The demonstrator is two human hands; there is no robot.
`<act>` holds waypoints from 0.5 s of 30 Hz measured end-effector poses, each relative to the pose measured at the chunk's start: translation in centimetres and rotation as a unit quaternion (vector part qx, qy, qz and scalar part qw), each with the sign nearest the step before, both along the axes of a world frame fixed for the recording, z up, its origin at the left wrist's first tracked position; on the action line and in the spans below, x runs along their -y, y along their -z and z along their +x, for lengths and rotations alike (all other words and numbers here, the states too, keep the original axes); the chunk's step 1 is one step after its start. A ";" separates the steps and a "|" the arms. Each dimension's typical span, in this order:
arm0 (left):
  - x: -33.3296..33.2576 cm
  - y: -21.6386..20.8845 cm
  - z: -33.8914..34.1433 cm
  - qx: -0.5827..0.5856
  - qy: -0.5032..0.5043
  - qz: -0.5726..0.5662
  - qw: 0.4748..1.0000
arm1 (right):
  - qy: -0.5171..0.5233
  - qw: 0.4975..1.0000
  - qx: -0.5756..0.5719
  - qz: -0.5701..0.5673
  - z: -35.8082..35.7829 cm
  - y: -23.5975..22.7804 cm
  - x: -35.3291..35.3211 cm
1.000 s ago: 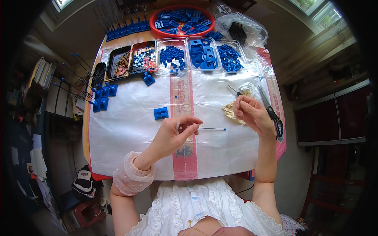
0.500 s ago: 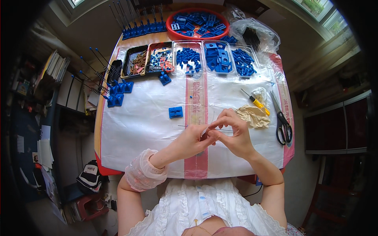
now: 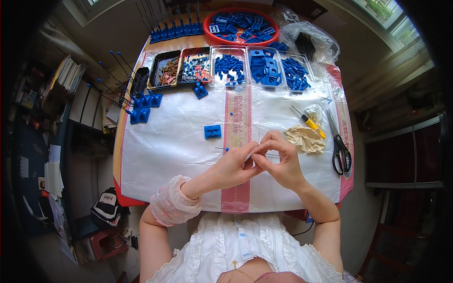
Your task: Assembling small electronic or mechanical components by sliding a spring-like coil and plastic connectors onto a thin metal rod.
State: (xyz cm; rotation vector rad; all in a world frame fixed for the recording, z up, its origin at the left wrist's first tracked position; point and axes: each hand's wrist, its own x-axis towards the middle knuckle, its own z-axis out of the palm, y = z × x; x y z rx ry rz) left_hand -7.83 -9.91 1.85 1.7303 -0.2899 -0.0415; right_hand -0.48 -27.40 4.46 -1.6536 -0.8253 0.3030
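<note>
My left hand (image 3: 237, 166) is closed in a pinch around a thin dark rod (image 3: 220, 148), whose end sticks out to the left with a small blue piece (image 3: 227, 149) on it. Touching it is my right hand (image 3: 281, 162), thumb and forefinger pinched together; the rod shows again through the ring of its fingers. A fine pale strand rises above the fingertips. What sits exactly between them is hidden. Just beyond the hands lies a square blue base (image 3: 212, 132), with a tiny blue bit (image 3: 231, 113) farther off.
Trays of screws (image 3: 169, 73), small metal parts (image 3: 194, 66) and blue pieces (image 3: 229, 66) line the back, before a red basin (image 3: 206, 29). Assembled blue bases with springs (image 3: 141, 113) stand left. At right lie a yellow-handled screwdriver (image 3: 315, 127), crumpled tan cloth (image 3: 304, 139) and black-handled scissors (image 3: 340, 153).
The small blue piece on the rod now shows left of my left fingers, where it was hidden. Both hands stay pinched together in nearly the same place; the view has shifted slightly.
</note>
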 end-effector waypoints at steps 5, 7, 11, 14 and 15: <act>0.3 -0.3 -0.2 0.015 -0.005 -0.011 1.000 | -0.007 1.000 0.012 -0.011 0.0 -0.1 -0.1; 0.2 -0.2 -0.2 0.002 0.001 -0.006 1.000 | -0.010 1.000 0.017 -0.004 0.0 -0.1 -0.1; 0.1 -0.6 -0.1 0.004 0.011 -0.023 1.000 | -0.013 1.000 -0.020 0.008 0.5 0.3 0.3; -0.5 -0.4 0.1 -0.072 0.047 -0.124 0.989 | 0.004 0.999 -0.051 0.018 1.2 0.3 0.9; -0.7 -0.7 0.1 -0.111 0.065 -0.144 0.981 | 0.011 0.998 -0.056 0.024 1.6 0.4 1.2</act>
